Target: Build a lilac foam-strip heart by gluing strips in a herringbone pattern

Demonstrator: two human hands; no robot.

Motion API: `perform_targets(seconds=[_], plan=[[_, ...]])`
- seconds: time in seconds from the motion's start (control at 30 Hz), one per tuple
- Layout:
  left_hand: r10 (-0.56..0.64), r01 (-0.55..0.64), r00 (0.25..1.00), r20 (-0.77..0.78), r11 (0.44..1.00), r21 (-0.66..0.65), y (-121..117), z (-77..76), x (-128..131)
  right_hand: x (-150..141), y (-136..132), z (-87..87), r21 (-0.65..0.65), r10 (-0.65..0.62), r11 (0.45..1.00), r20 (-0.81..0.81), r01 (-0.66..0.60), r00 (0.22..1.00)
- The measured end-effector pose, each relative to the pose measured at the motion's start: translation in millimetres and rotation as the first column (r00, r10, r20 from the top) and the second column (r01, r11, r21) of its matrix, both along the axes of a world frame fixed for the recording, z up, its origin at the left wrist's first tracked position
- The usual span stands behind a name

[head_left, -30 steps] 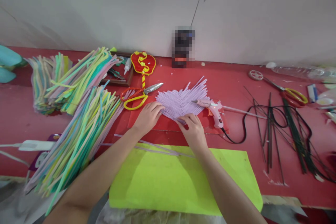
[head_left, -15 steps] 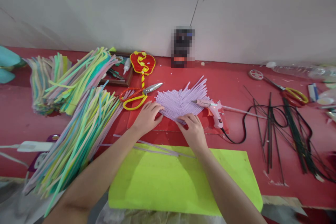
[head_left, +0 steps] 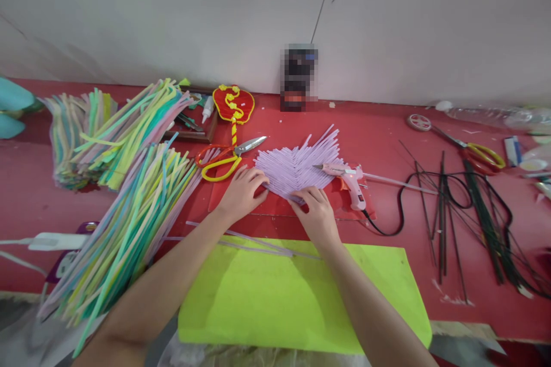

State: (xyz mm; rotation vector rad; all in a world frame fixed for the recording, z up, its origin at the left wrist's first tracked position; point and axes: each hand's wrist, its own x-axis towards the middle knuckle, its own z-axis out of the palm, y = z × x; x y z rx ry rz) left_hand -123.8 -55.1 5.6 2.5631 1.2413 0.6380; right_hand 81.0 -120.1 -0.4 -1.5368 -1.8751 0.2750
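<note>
A lilac chevron-patterned piece (head_left: 295, 163) made of pipe cleaners lies flat in front of me, its strips fanning out at the top. My left hand (head_left: 243, 195) grips its lower left edge with curled fingers. At the bottom point, my right hand (head_left: 317, 212) has its fingers bent and closed on the edge; the fingertips are partly hidden. A pink glue gun (head_left: 353, 186) rests on the right side, its nozzle over the piece. Scissors (head_left: 224, 163) with red and yellow handles lie just beyond my left hand. Loose lilac pipe cleaners (head_left: 258, 243) lie below the hands.
Bundles of colourful pipe cleaners (head_left: 129, 229) fill the left side, beside a power strip (head_left: 64, 264). A red fan-shaped ornament (head_left: 233, 104) and a tray (head_left: 198, 135) stand behind. Dark wires (head_left: 486, 223) and more scissors (head_left: 480, 155) lie right. A lime-green sheet (head_left: 301, 298) covers the front edge.
</note>
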Motion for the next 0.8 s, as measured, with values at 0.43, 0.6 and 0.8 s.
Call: perform_targets(seconds=[0.43, 0.6, 0.8], plan=[[0.018, -0.017, 0.999, 0.033, 1.0, -0.022, 0.7, 0.6, 1.8, -1.4, -0.7, -0.8, 0.011, -0.005, 1.0, -0.001, 0.005, 1.0], [0.026, -0.026, 0.999, 0.029, 1.0, -0.016, 0.7, 0.7, 2.5, -1.3, -0.1, -0.6, 0.009, -0.004, 1.0, -0.006, 0.004, 1.0], [0.037, -0.037, 0.999, 0.016, 0.999, -0.015, -0.5, 1.2, 3.0, -1.1, 0.2, -0.1, 0.008, -0.002, 1.0, -0.003, 0.002, 1.0]])
